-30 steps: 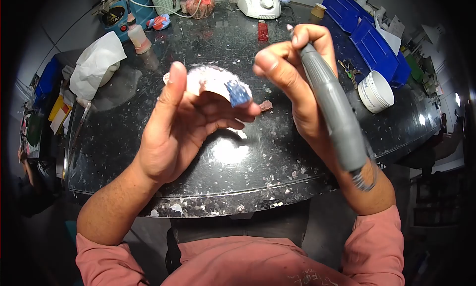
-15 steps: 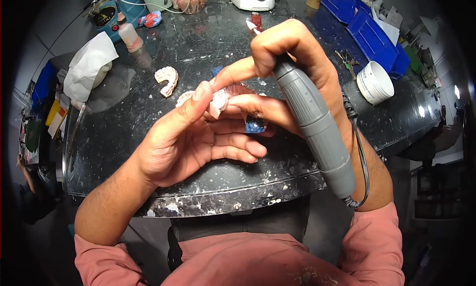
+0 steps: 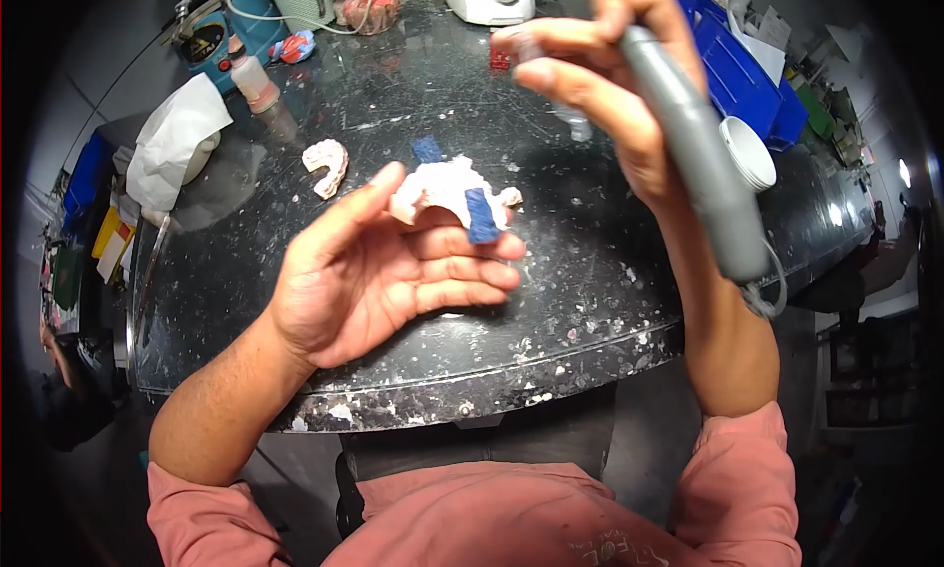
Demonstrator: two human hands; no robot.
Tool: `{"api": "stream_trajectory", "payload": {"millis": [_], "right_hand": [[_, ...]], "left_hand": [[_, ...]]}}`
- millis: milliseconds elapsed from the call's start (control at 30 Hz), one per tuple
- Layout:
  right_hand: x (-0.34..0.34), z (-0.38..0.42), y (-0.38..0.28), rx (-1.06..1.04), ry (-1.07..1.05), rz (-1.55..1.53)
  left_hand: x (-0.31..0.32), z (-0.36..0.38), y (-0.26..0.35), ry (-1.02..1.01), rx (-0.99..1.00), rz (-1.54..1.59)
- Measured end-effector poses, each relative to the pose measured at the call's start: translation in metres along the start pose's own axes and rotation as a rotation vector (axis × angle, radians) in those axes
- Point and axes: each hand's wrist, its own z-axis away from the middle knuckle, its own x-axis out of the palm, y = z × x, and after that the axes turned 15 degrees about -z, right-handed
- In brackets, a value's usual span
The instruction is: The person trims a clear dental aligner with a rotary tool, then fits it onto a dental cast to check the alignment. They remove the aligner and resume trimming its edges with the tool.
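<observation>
My left hand (image 3: 379,277) is palm up, its thumb and fingers holding a pale plaster dental model (image 3: 440,185). A blue strip (image 3: 481,216) lies across the front of the model, and another blue piece (image 3: 426,151) shows behind it. Raised over the right side of the bench, my right hand (image 3: 629,95) has a grey handpiece (image 3: 693,149) lying across it, its cord end toward the wrist. Between that hand's thumb and index fingertip is a small clear piece (image 3: 527,49), blurred. A second plaster dental model (image 3: 326,166) rests on the bench beyond my left hand.
The black bench (image 3: 590,301) is speckled white. At the back stand a white control box (image 3: 491,0), a small red block (image 3: 501,54) and a dropper bottle (image 3: 254,80). On the right are a white tub (image 3: 749,154) and blue bins (image 3: 742,70). White paper (image 3: 182,124) covers something left.
My right hand has moved up and away from the dental model, taking the handpiece and a clear piece with it. The model and its blue strip are now uncovered in my left hand.
</observation>
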Motion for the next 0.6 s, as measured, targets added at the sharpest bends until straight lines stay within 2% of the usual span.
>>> {"api": "stream_trajectory", "payload": {"millis": [67, 133, 200, 333, 367, 467, 533, 600], "right_hand": [[-0.008, 0.003, 0.005, 0.242, 0.035, 0.153], [-0.021, 0.009, 0.018, 0.391, 0.025, 0.201], [-0.03, 0.013, 0.029, 0.557, 0.029, 0.275], [-0.006, 0.016, 0.028, 0.352, 0.115, 0.402], [0.005, 0.013, 0.021, 0.34, 0.141, 0.285], [0.027, 0.017, 0.012, 0.295, 0.064, 0.242], [0.046, 0.022, 0.012, 0.282, 0.083, 0.086], [0.049, 0.026, 0.015, 0.251, 0.039, 0.269]], "left_hand": [[0.002, 0.0, 0.002, 0.014, 0.058, 0.046], [0.003, 0.001, 0.004, 0.072, 0.098, 0.059], [-0.003, 0.001, 0.002, 0.049, 0.14, 0.039], [-0.005, 0.002, 0.002, 0.051, 0.211, 0.002], [-0.005, 0.002, 0.002, 0.061, 0.21, -0.025], [-0.006, 0.002, 0.0, 0.058, 0.199, -0.051], [-0.008, 0.001, -0.003, 0.045, 0.21, -0.063], [-0.006, 0.001, -0.006, 0.043, 0.265, -0.048]]}}
